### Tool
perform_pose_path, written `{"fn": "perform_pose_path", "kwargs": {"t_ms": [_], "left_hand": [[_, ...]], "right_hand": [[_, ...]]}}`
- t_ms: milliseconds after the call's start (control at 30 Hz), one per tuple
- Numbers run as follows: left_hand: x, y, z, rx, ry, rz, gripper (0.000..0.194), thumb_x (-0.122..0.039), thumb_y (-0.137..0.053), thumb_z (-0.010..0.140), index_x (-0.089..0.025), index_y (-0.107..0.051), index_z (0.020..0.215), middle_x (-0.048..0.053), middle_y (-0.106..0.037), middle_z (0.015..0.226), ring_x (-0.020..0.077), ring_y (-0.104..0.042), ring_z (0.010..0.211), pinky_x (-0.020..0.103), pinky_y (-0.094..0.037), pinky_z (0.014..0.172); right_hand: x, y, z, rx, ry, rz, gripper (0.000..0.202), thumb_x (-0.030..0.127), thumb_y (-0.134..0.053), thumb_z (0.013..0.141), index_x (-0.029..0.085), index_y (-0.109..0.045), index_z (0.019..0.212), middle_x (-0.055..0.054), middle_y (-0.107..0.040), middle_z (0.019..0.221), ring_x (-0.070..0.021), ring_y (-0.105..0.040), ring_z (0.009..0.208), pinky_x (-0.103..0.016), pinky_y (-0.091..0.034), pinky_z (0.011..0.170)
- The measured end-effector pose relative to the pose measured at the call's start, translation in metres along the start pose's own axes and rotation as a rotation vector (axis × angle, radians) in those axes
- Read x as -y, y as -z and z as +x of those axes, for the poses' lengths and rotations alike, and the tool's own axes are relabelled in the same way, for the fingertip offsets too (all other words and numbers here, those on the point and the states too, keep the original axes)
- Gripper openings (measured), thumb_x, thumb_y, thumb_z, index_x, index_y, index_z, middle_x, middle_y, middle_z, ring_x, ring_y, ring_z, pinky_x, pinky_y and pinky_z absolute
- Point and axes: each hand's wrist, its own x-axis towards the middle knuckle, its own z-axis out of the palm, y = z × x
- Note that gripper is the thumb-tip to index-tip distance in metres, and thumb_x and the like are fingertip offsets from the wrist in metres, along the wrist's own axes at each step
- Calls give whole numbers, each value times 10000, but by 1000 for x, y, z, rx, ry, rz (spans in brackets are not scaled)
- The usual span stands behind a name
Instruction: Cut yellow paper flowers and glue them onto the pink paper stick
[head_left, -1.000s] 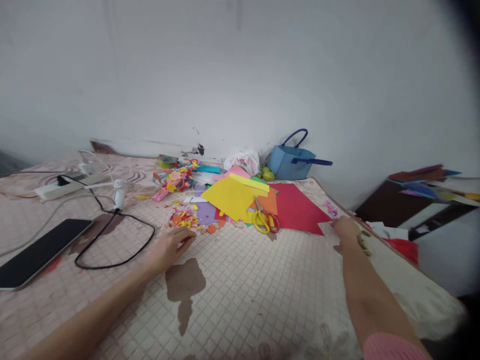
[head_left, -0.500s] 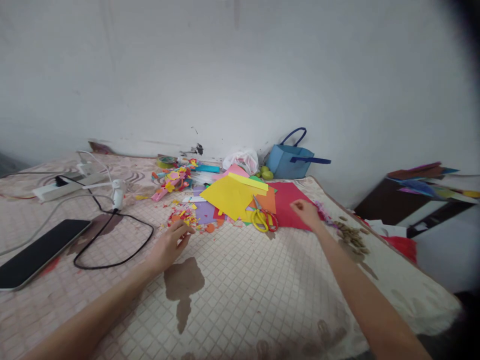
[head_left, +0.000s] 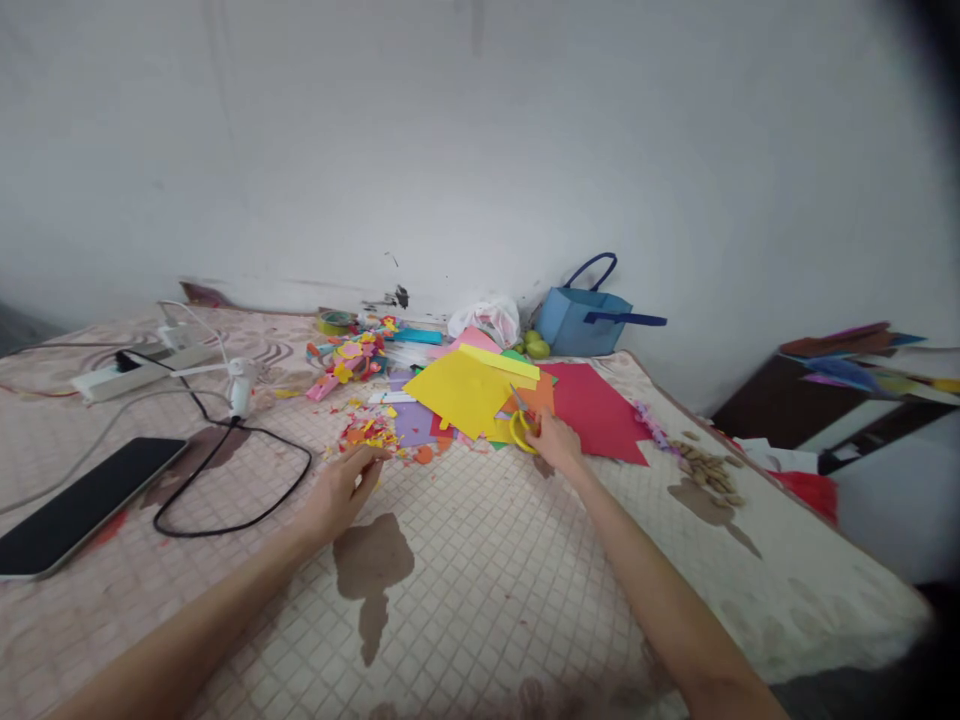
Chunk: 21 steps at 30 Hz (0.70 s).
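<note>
Yellow-handled scissors (head_left: 523, 430) lie at the front edge of the coloured papers, with my right hand (head_left: 556, 440) at their handles. Its fingers cover the red-handled part; whether they grip it is hard to see. My left hand (head_left: 349, 485) is by the small paper scraps (head_left: 369, 432), thumb and fingers curved and a little apart, with nothing visible between them. A yellow sheet (head_left: 459, 393) lies over purple, orange and pink papers. The red sheet (head_left: 596, 412) is behind and right of my right hand.
Cables and a power strip (head_left: 124, 376) sit at the left, near a black tablet-like device (head_left: 86, 505). Paper flowers (head_left: 349, 362), a blue bag (head_left: 583, 322) and green fruit (head_left: 535, 345) stand behind. Peanut-like pods (head_left: 709, 472) lie right.
My right hand has moved left from the red sheet to the scissors handles, uncovering the sheet's right part. My left hand has stayed nearly still. The view has shifted slightly.
</note>
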Motion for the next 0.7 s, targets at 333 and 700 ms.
{"fn": "perform_pose_path", "kwargs": {"t_ms": [333, 700], "left_hand": [[4, 2, -2, -30, -2, 9, 220, -316, -427, 895, -193, -586, 983, 21, -641, 777, 134, -596, 687, 249, -489, 642], [3, -1, -1, 28, 2, -23, 218, -308, -451, 880, -178, -600, 970, 34, -668, 820, 133, -621, 694, 242, -491, 636]], "right_hand": [[-24, 12, 29, -150, 27, 103, 217, 305, -440, 888, 180, -491, 1058, -118, -622, 1045, -209, -594, 959, -303, -432, 780], [-125, 12, -9, -67, 26, 77, 429, 40, -567, 654, 215, -648, 1038, -109, -617, 1159, -281, -507, 1141, -408, -389, 923]]}}
